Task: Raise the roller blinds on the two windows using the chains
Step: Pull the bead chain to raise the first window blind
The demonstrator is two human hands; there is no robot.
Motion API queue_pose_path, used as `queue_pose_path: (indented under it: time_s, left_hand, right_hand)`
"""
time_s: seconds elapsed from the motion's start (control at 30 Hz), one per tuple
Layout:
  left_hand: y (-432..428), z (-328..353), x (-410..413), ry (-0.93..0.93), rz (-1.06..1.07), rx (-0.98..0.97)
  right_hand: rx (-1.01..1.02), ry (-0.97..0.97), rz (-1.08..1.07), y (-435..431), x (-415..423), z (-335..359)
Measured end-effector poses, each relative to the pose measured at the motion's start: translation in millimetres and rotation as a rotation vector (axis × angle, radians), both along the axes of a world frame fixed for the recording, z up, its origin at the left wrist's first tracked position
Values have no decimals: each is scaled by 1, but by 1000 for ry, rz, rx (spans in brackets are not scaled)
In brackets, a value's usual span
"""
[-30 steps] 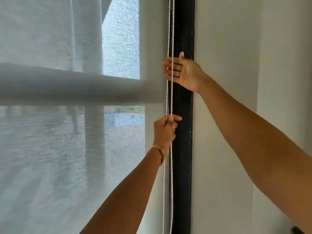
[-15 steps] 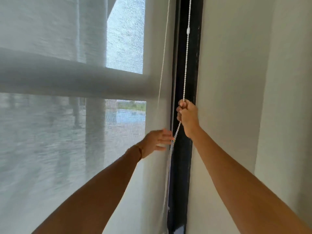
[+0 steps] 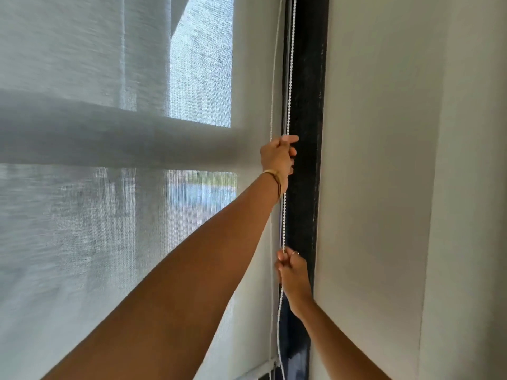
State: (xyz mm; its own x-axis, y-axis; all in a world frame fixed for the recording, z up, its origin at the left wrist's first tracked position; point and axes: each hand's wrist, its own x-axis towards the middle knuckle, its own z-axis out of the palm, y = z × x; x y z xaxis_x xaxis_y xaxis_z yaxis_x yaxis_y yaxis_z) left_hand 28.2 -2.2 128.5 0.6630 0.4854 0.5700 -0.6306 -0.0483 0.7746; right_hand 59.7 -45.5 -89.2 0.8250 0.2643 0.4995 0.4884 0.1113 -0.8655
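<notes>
Your left hand (image 3: pixel 277 156) is up high, clenched around the bead chain (image 3: pixel 288 86) right against the black window frame (image 3: pixel 307 105). The thumb points toward the frame and the fingers fold over the chain. A thin gold bangle (image 3: pixel 274 176) sits on that wrist, just below the hand.

Your right hand (image 3: pixel 292 272) is lower down the same frame, also closed on the bead chain, pinching it between thumb and fingers. A slim ring (image 3: pixel 294 253) shows on one finger. Between your two hands the chain runs nearly straight, just beside the frame's left edge. Below your right hand it hangs on down toward the bottom rail (image 3: pixel 258 371) of the blind. A second, thinner strand (image 3: pixel 275 64) of the chain hangs just left of the beaded one, passing behind your left hand.

The roller blind (image 3: pixel 82 242) covers the glass to the left of the frame; it is sheer grey mesh, and a horizontal bar (image 3: pixel 109 133) shows through it at about the height of your left hand. To the right of the frame, a second, paler blind (image 3: pixel 384 187) hangs flat.
</notes>
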Motion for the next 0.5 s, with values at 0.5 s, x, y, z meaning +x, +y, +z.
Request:
queue_pose_path:
  time_s: [0.5]
  left_hand:
    - [-18, -51, -5, -226, 147, 191]
  right_hand:
    - [154, 43, 348, -57, 20, 161]
